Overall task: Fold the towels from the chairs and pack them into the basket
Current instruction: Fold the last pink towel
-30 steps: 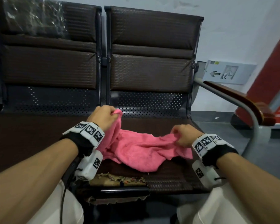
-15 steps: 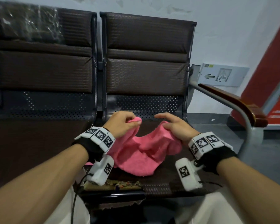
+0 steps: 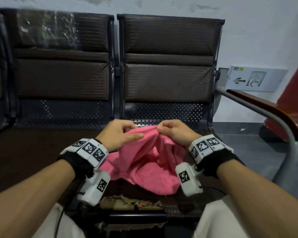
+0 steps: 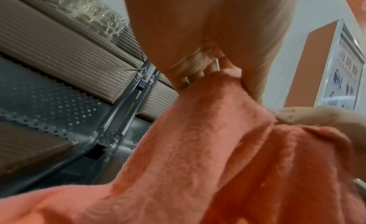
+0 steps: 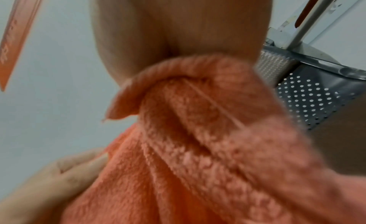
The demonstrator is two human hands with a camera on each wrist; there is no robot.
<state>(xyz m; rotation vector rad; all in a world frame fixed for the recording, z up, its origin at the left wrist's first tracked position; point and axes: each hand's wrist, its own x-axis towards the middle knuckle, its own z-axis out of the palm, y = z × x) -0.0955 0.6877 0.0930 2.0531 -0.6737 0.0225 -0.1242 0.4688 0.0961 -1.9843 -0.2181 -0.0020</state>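
A pink towel [image 3: 144,162] hangs in folds above the right chair's seat [image 3: 184,210], its lower edge lying on the seat. My left hand [image 3: 122,133] pinches the towel's top edge from the left, thumb laid along the cloth. My right hand [image 3: 169,131] grips the top edge right beside it, the two hands nearly touching. In the left wrist view my curled fingers [image 4: 196,66] clamp the towel [image 4: 208,149]. In the right wrist view the towel [image 5: 198,133] bunches out from under my palm. No basket is in view.
Two dark padded chairs stand joined, the left chair's back [image 3: 62,74] partly wrapped in plastic film. A metal armrest with a wooden top [image 3: 265,107] curves along the right. The seat's front edge [image 3: 132,203] is torn. A grey wall sign [image 3: 255,79] and grey floor lie to the right.
My hands have come together from about a towel's width apart, bringing the two held ends of the pink towel side by side and lifting it so it hangs doubled.
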